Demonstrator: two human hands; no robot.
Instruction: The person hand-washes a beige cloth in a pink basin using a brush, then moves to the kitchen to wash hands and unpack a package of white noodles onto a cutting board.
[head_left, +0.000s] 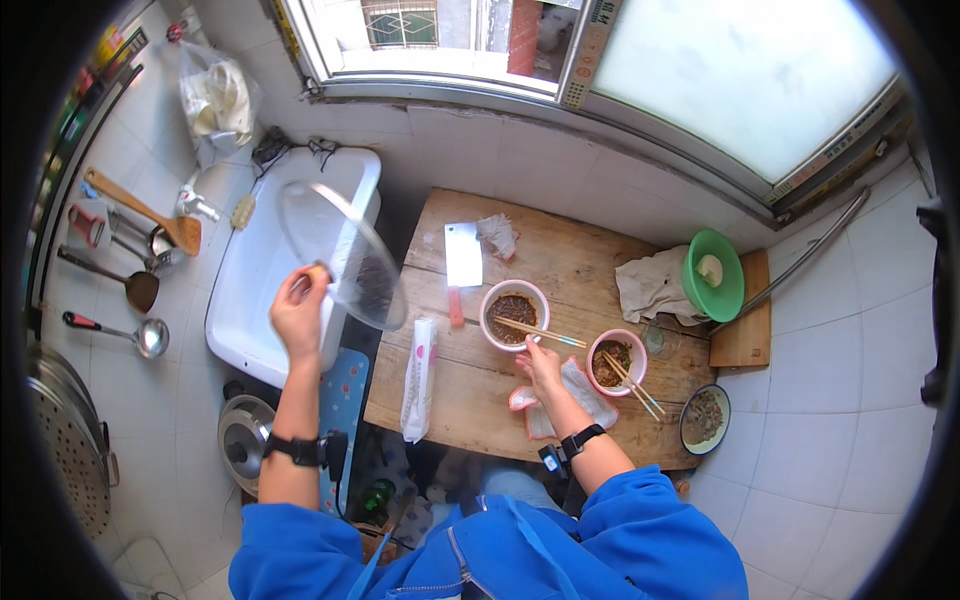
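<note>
My left hand (298, 315) grips the knob of a glass pot lid (367, 262), which is tilted on edge between the white sink (225, 315) and the wooden table (420, 247). With its fingertips at the near rim, my right hand (541, 367) touches a white bowl (546, 304) of dark sauce; whether it grips the rim I cannot tell. Chopsticks (551, 334) lie across that bowl. To its right stands a pink-rimmed bowl (643, 356) of dark food with another pair of chopsticks (637, 388). A cloth with orange edging (592, 405) lies beneath my right wrist.
A cleaver (463, 255) lies near a crumpled cloth (498, 234); a long white packet (418, 382) is at the table's left edge. Rightward are a green basin (694, 289), a glass (654, 337) and a bowl of minced food (705, 420). Utensils (142, 292) hang on the left wall.
</note>
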